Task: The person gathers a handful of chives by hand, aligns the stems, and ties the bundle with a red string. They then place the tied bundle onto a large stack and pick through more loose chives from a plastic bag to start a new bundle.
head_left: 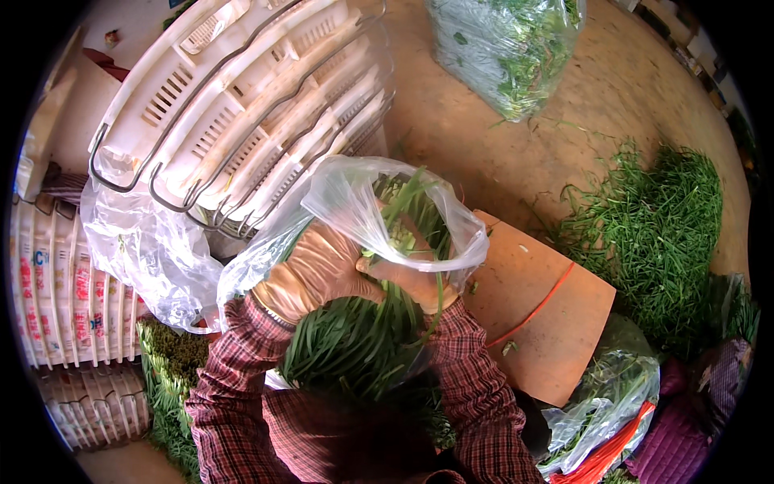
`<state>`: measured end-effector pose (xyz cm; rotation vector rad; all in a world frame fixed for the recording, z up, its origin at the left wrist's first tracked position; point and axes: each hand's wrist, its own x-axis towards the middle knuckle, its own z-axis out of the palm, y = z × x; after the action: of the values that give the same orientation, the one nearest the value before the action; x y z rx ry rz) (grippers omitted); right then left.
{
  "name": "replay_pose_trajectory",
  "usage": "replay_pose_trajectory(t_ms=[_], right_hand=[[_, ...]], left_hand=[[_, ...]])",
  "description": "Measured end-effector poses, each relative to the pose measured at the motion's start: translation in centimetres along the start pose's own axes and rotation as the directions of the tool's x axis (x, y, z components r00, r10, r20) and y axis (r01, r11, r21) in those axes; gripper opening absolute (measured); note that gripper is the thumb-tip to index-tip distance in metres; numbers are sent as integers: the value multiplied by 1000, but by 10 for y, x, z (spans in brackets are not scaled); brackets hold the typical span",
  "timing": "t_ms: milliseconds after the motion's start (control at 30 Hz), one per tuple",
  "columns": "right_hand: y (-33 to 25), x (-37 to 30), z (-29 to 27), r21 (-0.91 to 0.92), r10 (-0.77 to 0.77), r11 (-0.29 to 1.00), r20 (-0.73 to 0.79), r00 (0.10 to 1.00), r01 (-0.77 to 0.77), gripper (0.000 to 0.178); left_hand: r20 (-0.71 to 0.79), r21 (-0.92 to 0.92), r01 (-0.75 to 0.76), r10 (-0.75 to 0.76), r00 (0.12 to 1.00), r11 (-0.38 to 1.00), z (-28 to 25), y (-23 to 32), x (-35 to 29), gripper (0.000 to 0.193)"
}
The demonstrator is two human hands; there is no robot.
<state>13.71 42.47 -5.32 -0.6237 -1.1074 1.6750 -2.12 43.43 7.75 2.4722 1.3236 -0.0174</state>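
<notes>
Low in the middle lies a bunch of long, flat green leaves, like garlic chives (pixel 355 343), its pale stem ends pointing away from me into a clear plastic bag (pixel 343 181). My left hand (pixel 318 270), in a tan glove, is closed on the left side of the bunch beside the bag's mouth. Across from it, my right hand (pixel 415 282) is closed around the right side, partly under the bag's near rim. The film and leaves hide some fingertips of both hands.
Stacked white plastic crates (pixel 234 121) with metal handles lean at upper left. Beneath them is a crumpled clear bag (pixel 153 242). A brown board (pixel 540 310) with a red tie lies at right. Loose greens (pixel 669 242) are heaped beyond it, and a filled bag (pixel 516 56) stands at the top.
</notes>
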Motion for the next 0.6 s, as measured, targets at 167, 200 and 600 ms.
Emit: replay_pose_trajectory(t_ms=[167, 200, 600], right_hand=[[25, -1, -28, -131, 48, 990, -50, 998, -54, 87], [18, 0, -22, -18, 81, 996, -39, 996, -82, 84], [-16, -32, -7, 208, 81, 970, 219, 972, -128, 90]], left_hand=[[-42, -318, -143, 137, 990, 937, -37, -11, 35, 94], [-73, -426, -145, 125, 989, 893, -43, -11, 43, 90], [98, -942, 11, 243, 965, 336, -13, -72, 83, 98]])
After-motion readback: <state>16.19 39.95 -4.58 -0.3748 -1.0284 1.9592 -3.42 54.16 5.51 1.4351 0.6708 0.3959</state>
